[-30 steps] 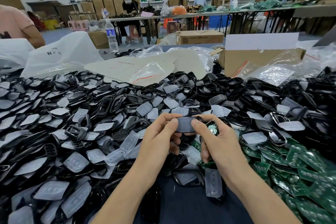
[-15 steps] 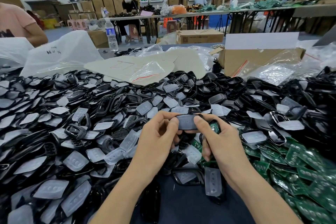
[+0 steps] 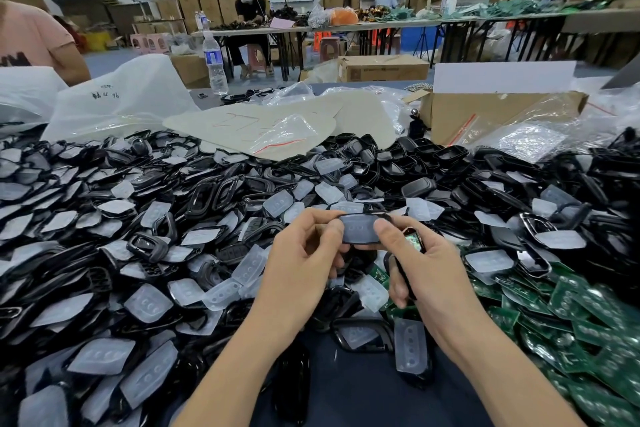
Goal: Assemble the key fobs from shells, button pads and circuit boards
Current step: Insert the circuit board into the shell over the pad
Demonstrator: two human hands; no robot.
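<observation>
**Head view, looking down on the table (image 3: pixel 363 395).** Only a dark blue strip of the table shows bare between the forearms.

- **Hands and held parts:** The left hand (image 3: pixel 301 256) and right hand (image 3: pixel 426 267) meet above the heap and together grip one black shell (image 3: pixel 362 246). A translucent button pad (image 3: pixel 358 229) lies in the shell's opening, and one thumb presses on each end of the pad. The curled fingers behind hide most of the shell's rim, so how fully the pad is seated cannot be told.
- **Right hand, further items:** The right hand also holds a small green circuit board (image 3: pixel 412 240) at its palm, largely covered by the thumb. Its lower fingers curl round a dark ring-shaped part (image 3: pixel 394 270) that is too hidden to identify.
- **Table contents:** Loose shells (image 3: pixel 214 191) and loose pads (image 3: pixel 149 302) are heaped over the left and centre. The spare circuit boards (image 3: pixel 571 315) lie at the right, cut off by the frame edge. Just ahead of the wrists lie a padded shell (image 3: pixel 360 334) and a single pad (image 3: pixel 410 345).
- **Beyond the heap:** Plastic bags (image 3: pixel 117 97), a cardboard box (image 3: pixel 502 111) and a water bottle (image 3: pixel 214 62) stand behind the parts.
- **Left edge:** A pink sleeve (image 3: pixel 31 35) is cut off by the frame.
</observation>
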